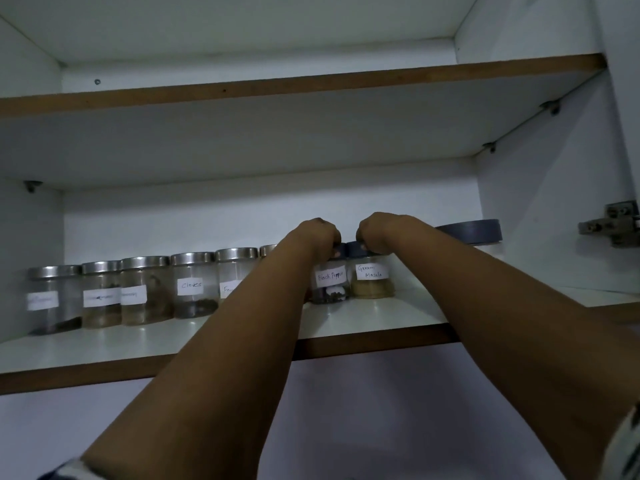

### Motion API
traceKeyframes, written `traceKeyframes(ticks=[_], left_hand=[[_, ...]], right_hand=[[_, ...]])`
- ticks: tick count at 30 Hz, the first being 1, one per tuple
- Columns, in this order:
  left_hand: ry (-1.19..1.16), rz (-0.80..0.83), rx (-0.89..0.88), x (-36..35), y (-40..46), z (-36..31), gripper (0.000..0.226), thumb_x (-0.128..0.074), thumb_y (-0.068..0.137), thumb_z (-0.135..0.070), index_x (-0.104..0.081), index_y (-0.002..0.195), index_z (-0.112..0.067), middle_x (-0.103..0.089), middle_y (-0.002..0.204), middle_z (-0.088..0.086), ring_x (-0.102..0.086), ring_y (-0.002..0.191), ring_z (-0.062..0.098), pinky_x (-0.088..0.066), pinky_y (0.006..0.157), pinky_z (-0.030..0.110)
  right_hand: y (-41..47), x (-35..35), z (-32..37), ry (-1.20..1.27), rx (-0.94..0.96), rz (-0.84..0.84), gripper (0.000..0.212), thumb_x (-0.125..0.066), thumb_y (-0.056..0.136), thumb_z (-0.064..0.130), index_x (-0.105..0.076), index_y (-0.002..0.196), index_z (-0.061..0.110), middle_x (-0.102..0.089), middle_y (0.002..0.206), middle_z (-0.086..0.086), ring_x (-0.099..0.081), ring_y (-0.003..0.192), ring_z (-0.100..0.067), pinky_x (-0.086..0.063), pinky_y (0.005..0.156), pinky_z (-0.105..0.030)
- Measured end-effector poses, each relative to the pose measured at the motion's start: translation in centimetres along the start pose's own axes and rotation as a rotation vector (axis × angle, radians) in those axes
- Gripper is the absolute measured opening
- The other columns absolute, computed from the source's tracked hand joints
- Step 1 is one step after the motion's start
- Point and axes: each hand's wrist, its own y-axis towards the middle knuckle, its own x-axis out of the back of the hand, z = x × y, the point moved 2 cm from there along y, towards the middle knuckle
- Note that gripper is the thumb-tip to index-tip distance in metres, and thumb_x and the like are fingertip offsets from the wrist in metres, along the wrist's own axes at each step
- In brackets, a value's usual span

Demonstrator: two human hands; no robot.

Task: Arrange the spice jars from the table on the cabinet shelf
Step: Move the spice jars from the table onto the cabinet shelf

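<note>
You are looking at a white cabinet shelf [398, 311] edged in brown. Clear spice jars [145, 289] along it are wearing silver lids [145, 262] and white labels [191, 286] with dark handwriting. The Black Pepper jar [329, 284] and Garam Masala jar [373, 278] are showing dark blue lids; the masala is tan.

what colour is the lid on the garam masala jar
Dark blue-grey, unlike the silver lids further left; the head view shows the garam masala jar under the right hand.

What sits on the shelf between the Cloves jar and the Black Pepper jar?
In the head view, a jar labelled "Fen…" and one more steel lid stand between the Cloves jar and the Black Pepper jar; the left forearm hides the rest.
</note>
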Motion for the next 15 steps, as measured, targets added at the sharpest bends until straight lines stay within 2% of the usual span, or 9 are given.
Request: traceKeyframes(ticks=[5,8,11,15], left_hand=[[-0.051,-0.014,-0.024,-0.2,0.0,0.6,0.031,-0.055,0.097,-0.021,-0.064,0.125,-0.013,-0.064,0.123,0.008,-0.055,0.115,0.024,-0.043,0.092,0.031],[-0.204,-0.049,-0.012,-0.4,-0.4,1.3,0.028,-0.060,0.093,-0.014,-0.067,0.120,-0.015,-0.067,0.118,0.005,-0.058,0.109,0.021,-0.040,0.083,0.025],[-0.378,-0.065,-0.008,-0.9,-1.0,1.9,0.027,-0.062,0.091,-0.010,-0.069,0.117,-0.015,-0.070,0.113,0.004,-0.060,0.098,0.014,-0.042,0.080,0.022],[-0.348,-0.095,-0.007,-1.1,-1.3,1.9,0.028,-0.060,0.093,-0.014,-0.068,0.120,-0.015,-0.068,0.116,0.003,-0.060,0.105,0.018,-0.041,0.083,0.021]], right_hand=[[-0.8,-1.4,-0.7,0.238,0.036,-0.123,0.038,-0.041,0.103,0.026,-0.052,0.137,0.011,-0.050,0.139,-0.009,-0.049,0.124,-0.027,-0.040,0.097,-0.034],[-0.9,-1.8,-0.6,0.337,0.008,-0.156,0.042,-0.050,0.099,0.033,-0.053,0.134,0.010,-0.052,0.135,-0.011,-0.051,0.120,-0.026,-0.042,0.095,-0.033],[-1.2,-1.5,-1.1,0.373,-0.025,-0.197,0.043,-0.058,0.095,0.033,-0.058,0.130,0.008,-0.056,0.131,-0.010,-0.053,0.118,-0.025,-0.044,0.093,-0.032],[-1.3,-1.8,-1.7,0.375,-0.014,-0.196,0.043,-0.056,0.097,0.031,-0.052,0.136,0.012,-0.050,0.139,-0.007,-0.047,0.125,-0.024,-0.040,0.097,-0.030]])
